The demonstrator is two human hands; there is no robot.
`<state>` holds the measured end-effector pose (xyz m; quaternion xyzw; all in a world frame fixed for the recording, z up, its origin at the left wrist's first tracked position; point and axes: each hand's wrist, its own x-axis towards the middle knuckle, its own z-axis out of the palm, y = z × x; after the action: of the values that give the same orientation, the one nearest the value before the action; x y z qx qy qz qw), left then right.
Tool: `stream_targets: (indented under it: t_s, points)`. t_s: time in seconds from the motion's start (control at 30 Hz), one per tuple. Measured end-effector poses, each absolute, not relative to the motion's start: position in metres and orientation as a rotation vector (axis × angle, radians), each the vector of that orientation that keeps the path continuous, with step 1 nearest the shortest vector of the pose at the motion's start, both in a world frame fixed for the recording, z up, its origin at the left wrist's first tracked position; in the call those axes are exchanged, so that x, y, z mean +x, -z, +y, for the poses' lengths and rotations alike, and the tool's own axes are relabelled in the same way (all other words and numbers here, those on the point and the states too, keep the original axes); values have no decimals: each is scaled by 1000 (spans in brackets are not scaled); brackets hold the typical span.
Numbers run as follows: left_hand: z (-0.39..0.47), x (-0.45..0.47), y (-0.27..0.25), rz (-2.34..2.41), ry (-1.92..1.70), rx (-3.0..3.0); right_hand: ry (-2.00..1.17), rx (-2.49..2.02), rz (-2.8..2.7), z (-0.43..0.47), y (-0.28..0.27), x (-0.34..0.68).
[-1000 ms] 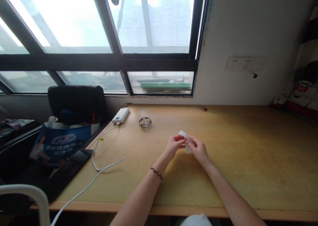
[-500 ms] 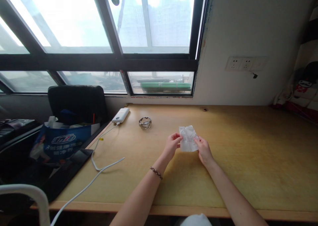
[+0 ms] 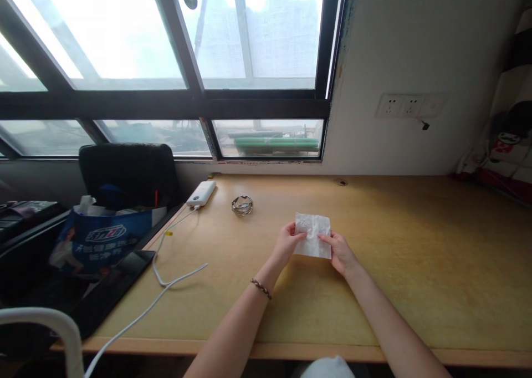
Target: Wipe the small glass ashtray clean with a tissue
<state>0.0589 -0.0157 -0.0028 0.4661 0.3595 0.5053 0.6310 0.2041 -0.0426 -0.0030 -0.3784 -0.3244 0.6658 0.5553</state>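
A small white sheet of crinkled paper (image 3: 312, 246), perhaps a tissue, is held up just above the wooden table (image 3: 415, 278). My left hand (image 3: 286, 241) pinches its left edge, the thumb lying over the front. On the opposite edge my right hand (image 3: 341, 253) grips it in the same way, thumb on top. The other fingers are partly hidden behind the sheet. A braided bracelet (image 3: 261, 289) circles my left wrist.
A woven metal ring-shaped item (image 3: 242, 205) lies left of my hands. Beyond it a white power bank (image 3: 201, 194) trails a white cable (image 3: 154, 300) over the table's left edge. A black tablet-like slab (image 3: 120, 278) and a blue bag (image 3: 103, 239) sit further left.
The sheet has turned slightly and now appears more level and squared. Both thumbs have shifted inward over its front, closer to each other.
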Motion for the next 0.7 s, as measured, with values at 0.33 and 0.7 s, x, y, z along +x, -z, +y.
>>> stream_targets:
  t_s: [0.33,0.7]
  points:
    - [-5,40,1,1049,-1166,998,-1454,-985,-542,-30,13,218]
    - [59,-71,-4,2270,-1154,1608,-1376,-959,-377,-27,8,220]
